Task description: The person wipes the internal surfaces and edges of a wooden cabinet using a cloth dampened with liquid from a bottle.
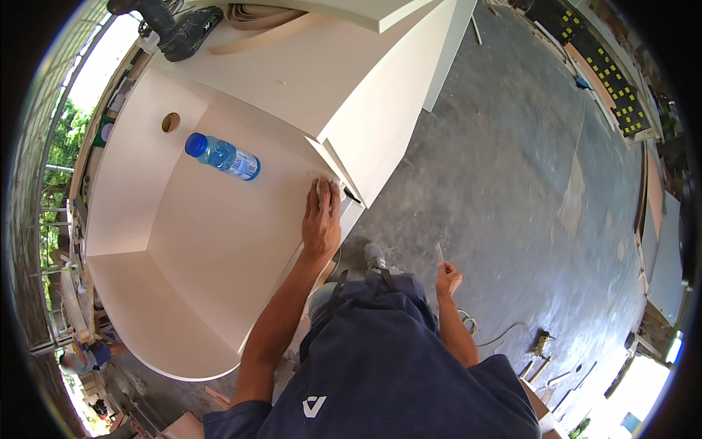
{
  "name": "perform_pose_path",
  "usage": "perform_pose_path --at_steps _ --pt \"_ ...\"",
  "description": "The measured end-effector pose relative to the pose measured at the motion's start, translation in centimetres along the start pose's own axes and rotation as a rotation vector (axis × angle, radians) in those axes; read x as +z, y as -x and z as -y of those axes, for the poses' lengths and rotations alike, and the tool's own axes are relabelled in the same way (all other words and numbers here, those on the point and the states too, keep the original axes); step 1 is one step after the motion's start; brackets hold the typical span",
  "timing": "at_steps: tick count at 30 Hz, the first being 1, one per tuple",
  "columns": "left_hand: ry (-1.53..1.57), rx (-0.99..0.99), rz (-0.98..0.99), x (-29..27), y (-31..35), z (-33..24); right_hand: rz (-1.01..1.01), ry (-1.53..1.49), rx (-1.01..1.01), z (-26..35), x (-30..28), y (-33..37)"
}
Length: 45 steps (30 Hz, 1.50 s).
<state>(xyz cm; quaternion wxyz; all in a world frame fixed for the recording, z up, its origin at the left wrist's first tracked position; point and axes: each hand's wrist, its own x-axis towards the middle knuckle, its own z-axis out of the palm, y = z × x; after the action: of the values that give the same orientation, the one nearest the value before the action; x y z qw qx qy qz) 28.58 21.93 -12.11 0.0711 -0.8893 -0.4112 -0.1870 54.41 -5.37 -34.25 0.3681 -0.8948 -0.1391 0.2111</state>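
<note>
A large white cabinet (212, 212) with a rounded end panel stands in front of me and to my left. My left hand (322, 219) lies on its near right edge, fingers stretched out over the board. Just beyond those fingertips, a small black piece (352, 195) shows at the corner between the panels. Low over the floor to the right, my right hand (448, 279) is closed in a pinch on a thin pale strip (439, 252) that points up and away from me. Its exact kind is too small to make out.
Inside the cabinet lies a blue-capped water bottle (227, 157). A cordless drill (175, 33) and coiled edging band (263, 16) rest on its far part. On the floor at right are a cable (504, 333) and a small power tool (541, 341). Another person (84, 358) is far left.
</note>
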Motion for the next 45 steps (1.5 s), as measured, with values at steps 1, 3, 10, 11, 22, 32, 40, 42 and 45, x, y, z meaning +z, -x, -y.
perform_pose_path --at_steps 1,3,10,11,22,32,40,42,45 --pt "0.019 0.031 -0.003 -0.3 0.9 0.6 -0.002 -0.005 -0.003 0.1 0.0 -0.1" --pt "0.023 0.056 0.001 -1.4 3.5 1.6 -0.021 -0.078 0.019 0.3 0.1 -0.3" --pt "0.0 0.019 -0.046 0.4 -1.4 -0.3 0.022 -0.037 0.053 -0.2 0.1 -0.9" --pt "-0.013 0.0 -0.027 0.3 -1.0 -0.5 0.044 -0.063 0.049 0.0 0.1 -0.7" --pt "0.05 -0.209 0.129 -2.5 4.7 -2.6 0.638 -0.213 -1.109 26.0 -1.5 2.2" --pt "-0.074 -0.629 0.134 -7.7 19.8 -2.2 0.838 0.32 -1.756 36.0 4.5 4.0" --pt "-0.198 -0.871 0.104 -12.2 29.1 -3.3 0.807 0.221 -1.912 32.9 5.4 8.3" --pt "-0.194 -0.908 0.082 -12.6 30.5 -3.6 0.819 0.168 -1.926 32.5 5.2 9.8" --pt "-0.195 -0.953 0.097 -13.0 31.4 -3.8 0.83 0.179 -1.962 31.8 5.3 11.1"
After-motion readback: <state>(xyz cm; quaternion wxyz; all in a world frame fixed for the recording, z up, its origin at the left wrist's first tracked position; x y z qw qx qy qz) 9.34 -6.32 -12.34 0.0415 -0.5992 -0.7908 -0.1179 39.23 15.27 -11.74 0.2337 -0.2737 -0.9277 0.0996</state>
